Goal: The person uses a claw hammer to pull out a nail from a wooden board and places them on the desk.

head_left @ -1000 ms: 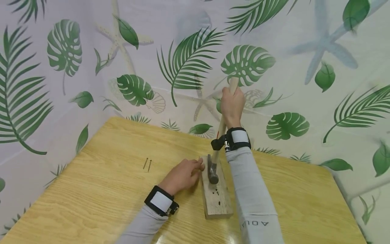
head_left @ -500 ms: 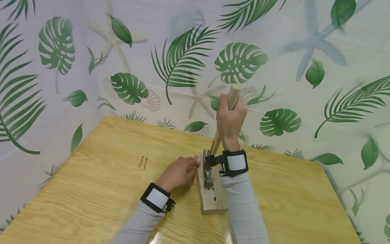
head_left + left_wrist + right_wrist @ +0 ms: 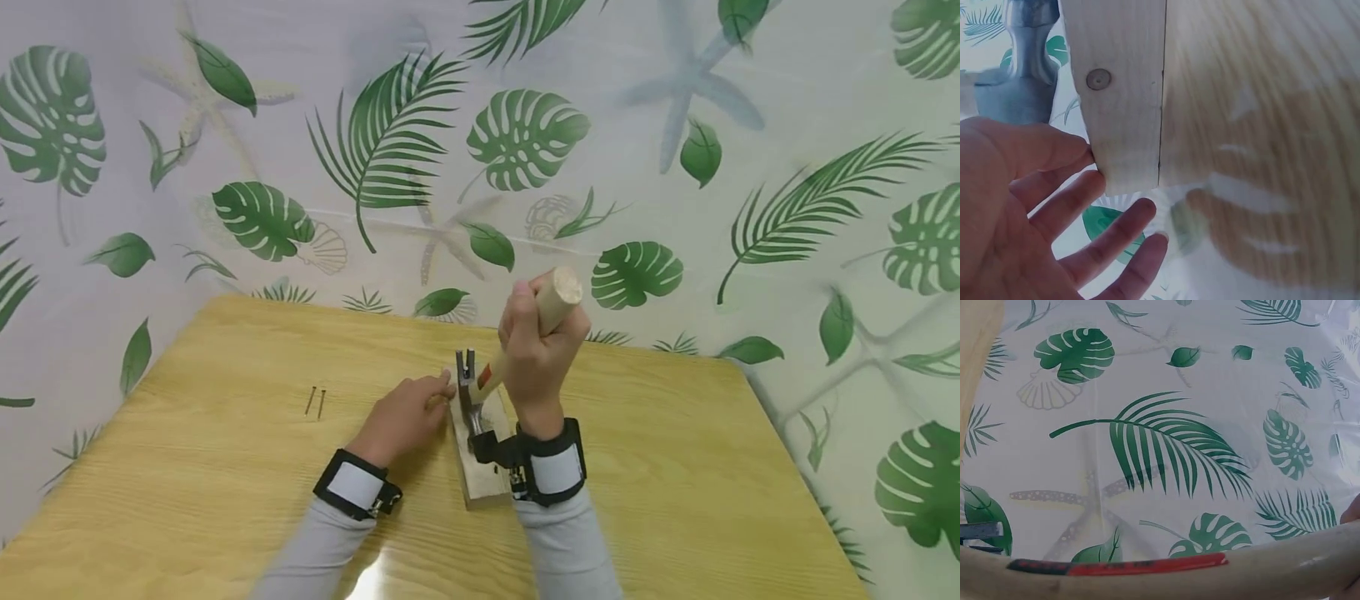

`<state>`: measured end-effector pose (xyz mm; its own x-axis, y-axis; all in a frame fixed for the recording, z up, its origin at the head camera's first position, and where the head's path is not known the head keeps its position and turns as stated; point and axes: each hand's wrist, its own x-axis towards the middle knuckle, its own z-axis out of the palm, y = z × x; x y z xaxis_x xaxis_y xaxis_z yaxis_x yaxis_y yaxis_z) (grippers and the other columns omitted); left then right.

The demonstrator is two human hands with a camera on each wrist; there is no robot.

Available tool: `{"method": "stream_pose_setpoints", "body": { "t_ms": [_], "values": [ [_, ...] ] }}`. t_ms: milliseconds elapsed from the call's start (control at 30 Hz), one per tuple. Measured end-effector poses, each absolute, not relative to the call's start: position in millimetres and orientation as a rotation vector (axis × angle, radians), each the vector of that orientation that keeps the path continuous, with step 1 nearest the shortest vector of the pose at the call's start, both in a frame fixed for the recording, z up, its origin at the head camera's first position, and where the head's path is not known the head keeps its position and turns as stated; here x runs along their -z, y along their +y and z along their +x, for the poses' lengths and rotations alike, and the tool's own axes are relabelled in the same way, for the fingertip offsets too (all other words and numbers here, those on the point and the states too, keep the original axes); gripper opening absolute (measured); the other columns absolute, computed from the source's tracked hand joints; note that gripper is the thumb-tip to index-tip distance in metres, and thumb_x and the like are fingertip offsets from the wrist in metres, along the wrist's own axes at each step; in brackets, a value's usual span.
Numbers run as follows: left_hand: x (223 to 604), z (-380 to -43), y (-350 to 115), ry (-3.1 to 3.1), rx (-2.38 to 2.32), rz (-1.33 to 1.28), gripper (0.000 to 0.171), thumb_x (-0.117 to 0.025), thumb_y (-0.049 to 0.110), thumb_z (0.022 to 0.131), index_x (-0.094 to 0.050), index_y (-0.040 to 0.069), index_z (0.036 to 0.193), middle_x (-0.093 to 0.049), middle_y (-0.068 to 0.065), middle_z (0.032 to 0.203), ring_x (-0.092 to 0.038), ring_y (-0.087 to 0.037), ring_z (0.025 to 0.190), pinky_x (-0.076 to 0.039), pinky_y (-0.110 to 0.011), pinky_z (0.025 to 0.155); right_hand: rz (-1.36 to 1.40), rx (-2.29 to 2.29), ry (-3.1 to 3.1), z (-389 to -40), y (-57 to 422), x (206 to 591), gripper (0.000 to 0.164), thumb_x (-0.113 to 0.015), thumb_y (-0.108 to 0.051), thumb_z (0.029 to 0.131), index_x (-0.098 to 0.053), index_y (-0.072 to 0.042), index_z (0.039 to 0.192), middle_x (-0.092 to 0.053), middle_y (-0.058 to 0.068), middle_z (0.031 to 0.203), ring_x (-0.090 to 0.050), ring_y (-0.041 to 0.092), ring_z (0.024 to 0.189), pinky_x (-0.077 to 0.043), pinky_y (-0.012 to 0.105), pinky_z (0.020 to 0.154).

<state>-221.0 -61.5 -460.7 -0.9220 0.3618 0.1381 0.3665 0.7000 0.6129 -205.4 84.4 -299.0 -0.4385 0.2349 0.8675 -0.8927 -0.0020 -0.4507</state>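
My right hand (image 3: 536,346) grips the wooden handle of a claw hammer (image 3: 558,292), whose butt end tilts up toward the head camera. Its metal head is over a short wood block (image 3: 483,490), claws pointing to the far side. In the right wrist view the hammer handle (image 3: 1285,565) crosses the bottom, showing a red and black label. My left hand (image 3: 401,421) is at the block's far left corner. In the left wrist view its thumb and index fingertip touch the edge of the block (image 3: 1125,131), while the other fingers stretch out loosely.
Two nails (image 3: 316,402) lie side by side on the wood-grain table (image 3: 225,467), left of the left hand. Dark holes show in the block's top near its close end. Behind the table hangs a leaf-patterned cloth (image 3: 315,108).
The head view has swung to the right. My right hand has come down and closer, tilting the hammer handle more upright. My left hand has stayed at the block's edge.
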Motion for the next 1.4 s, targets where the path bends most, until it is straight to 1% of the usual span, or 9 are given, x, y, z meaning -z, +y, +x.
{"method": "stream_pose_setpoints", "body": {
  "t_ms": [133, 300, 400, 567, 667, 900, 1033, 1233, 1400],
  "values": [
    [460, -217, -93, -2.918, 1.137, -0.516, 0.033, -0.059, 0.019, 0.103, -0.066, 0.014, 0.135, -0.057, -0.004, 0.147, -0.055, -0.031, 0.134, -0.043, -0.049, 0.112, 0.83, -1.649, -1.241, -188, 62, 299, 0.028, -0.048, -0.001, 0.094, -0.037, 0.004, 0.068, -0.032, 0.001, 0.047, -0.029, 0.007, 0.037, -0.025, 0.02, 0.034],
    [460, -202, -140, -2.947, 1.121, -0.384, 0.035, -0.057, 0.018, 0.104, -0.062, 0.009, 0.137, -0.053, -0.015, 0.15, -0.053, -0.042, 0.133, -0.043, -0.057, 0.108, 1.005, -1.7, -1.126, -174, 34, 303, 0.023, -0.043, 0.005, 0.093, -0.035, -0.001, 0.072, -0.031, 0.002, 0.047, -0.028, 0.012, 0.035, -0.026, 0.021, 0.034],
    [459, -196, -155, -2.947, 1.139, -0.366, 0.038, -0.056, 0.017, 0.104, -0.057, 0.007, 0.141, -0.054, -0.021, 0.148, -0.052, -0.045, 0.132, -0.044, -0.059, 0.106, 1.019, -1.73, -1.132, -173, 27, 303, 0.023, -0.042, 0.004, 0.094, -0.036, -0.001, 0.072, -0.031, 0.003, 0.048, -0.029, 0.013, 0.036, -0.027, 0.022, 0.034],
    [461, -197, -143, -2.908, 1.223, -0.393, 0.052, -0.057, 0.016, 0.104, -0.042, 0.009, 0.153, -0.052, -0.02, 0.15, -0.047, -0.044, 0.138, -0.039, -0.06, 0.11, 0.973, -1.774, -1.148, -175, 40, 302, 0.025, -0.043, 0.003, 0.093, -0.035, 0.0, 0.07, -0.03, 0.002, 0.048, -0.028, 0.008, 0.037, -0.025, 0.021, 0.033],
    [463, -203, -122, -2.828, 1.243, -0.424, 0.056, -0.06, 0.014, 0.102, -0.042, 0.011, 0.154, -0.051, -0.017, 0.151, -0.045, -0.042, 0.139, -0.038, -0.058, 0.112, 0.965, -1.777, -1.128, -174, 56, 301, 0.026, -0.042, 0.004, 0.092, -0.031, 0.001, 0.068, -0.029, 0.001, 0.047, -0.028, 0.008, 0.036, -0.025, 0.02, 0.033],
    [457, -219, -85, -2.613, 1.235, -0.634, 0.049, -0.064, 0.004, 0.097, -0.055, 0.007, 0.144, -0.058, -0.014, 0.143, -0.05, -0.036, 0.134, -0.04, -0.052, 0.112, 0.892, -1.746, -1.038, -164, 86, 297, 0.024, -0.042, 0.006, 0.088, -0.028, 0.004, 0.068, -0.025, 0.0, 0.046, -0.023, 0.008, 0.034, -0.022, 0.019, 0.033],
    [454, -221, -73, -2.569, 1.286, -0.773, 0.044, -0.064, 0.001, 0.096, -0.061, 0.008, 0.14, -0.064, -0.01, 0.136, -0.054, -0.033, 0.129, -0.045, -0.05, 0.106, 0.854, -1.731, -1.057, -156, 96, 295, 0.023, -0.042, 0.008, 0.087, -0.03, 0.006, 0.067, -0.026, 0.0, 0.046, -0.024, 0.007, 0.034, -0.023, 0.018, 0.033],
    [447, -222, -65, -2.573, 1.327, -0.893, 0.019, -0.073, 0.008, 0.092, -0.077, 0.011, 0.111, -0.074, -0.004, 0.112, -0.064, -0.025, 0.111, -0.053, -0.045, 0.095, 0.824, -1.782, -1.069, -144, 108, 291, 0.019, -0.041, 0.01, 0.085, -0.033, 0.005, 0.069, -0.027, 0.0, 0.046, -0.025, 0.006, 0.035, -0.023, 0.017, 0.033],
    [443, -224, -61, -2.593, 1.317, -0.982, 0.007, -0.078, 0.011, 0.089, -0.08, 0.013, 0.095, -0.074, -0.001, 0.096, -0.064, -0.025, 0.097, -0.053, -0.044, 0.087, 0.827, -1.848, -1.064, -134, 114, 290, 0.021, -0.04, 0.013, 0.086, -0.033, 0.004, 0.068, -0.027, 0.0, 0.046, -0.025, 0.007, 0.035, -0.021, 0.018, 0.032]
  ]
}}
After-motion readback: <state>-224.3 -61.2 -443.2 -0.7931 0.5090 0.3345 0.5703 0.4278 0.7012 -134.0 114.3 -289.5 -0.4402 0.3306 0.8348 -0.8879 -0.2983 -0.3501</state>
